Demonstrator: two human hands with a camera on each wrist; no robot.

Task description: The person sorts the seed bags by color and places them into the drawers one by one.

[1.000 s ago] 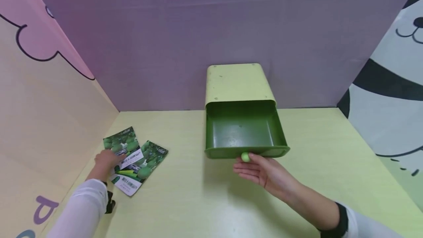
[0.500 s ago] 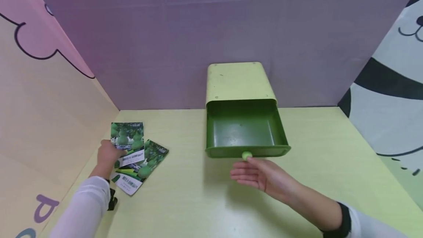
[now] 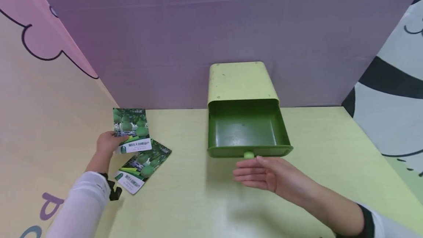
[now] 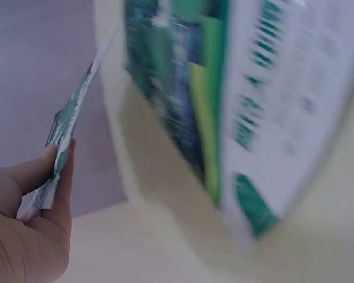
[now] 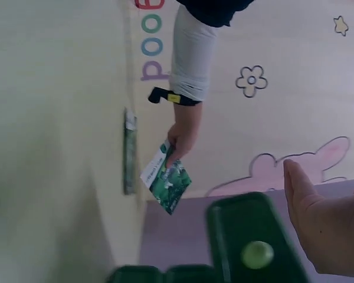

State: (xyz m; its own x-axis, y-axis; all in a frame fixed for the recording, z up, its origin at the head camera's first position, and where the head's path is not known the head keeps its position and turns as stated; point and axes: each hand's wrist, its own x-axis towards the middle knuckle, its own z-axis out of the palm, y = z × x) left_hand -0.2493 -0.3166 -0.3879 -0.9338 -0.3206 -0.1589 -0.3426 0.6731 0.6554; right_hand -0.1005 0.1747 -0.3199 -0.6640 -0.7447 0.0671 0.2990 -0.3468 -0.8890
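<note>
My left hand [image 3: 108,144] pinches a flat green-and-white seed packet [image 3: 133,123], printed with round green fruit, between thumb and fingers. In the left wrist view this packet [image 4: 68,121] stands edge-on, lifted off the table. A second, similar packet [image 3: 144,165] lies slanted on the table just below it. At the centre, a green drawer [image 3: 222,152] sticks out of a pale yellow-green box [image 3: 242,82], its inside bare. My right hand [image 3: 275,179] has straight fingers and sits just below the drawer's round light-green knob [image 3: 249,155]; the right wrist view shows a gap between them.
A purple back wall [image 3: 158,47] rises behind the pale table [image 3: 191,201]. A cartoon-printed panel [image 3: 62,120] stands close to my left arm, and a panda-printed panel [image 3: 390,113] bounds the right side.
My left hand has raised the upper packet off the other one and turned it upright. My right hand, thumb on the knob earlier, has come off it and dropped slightly.
</note>
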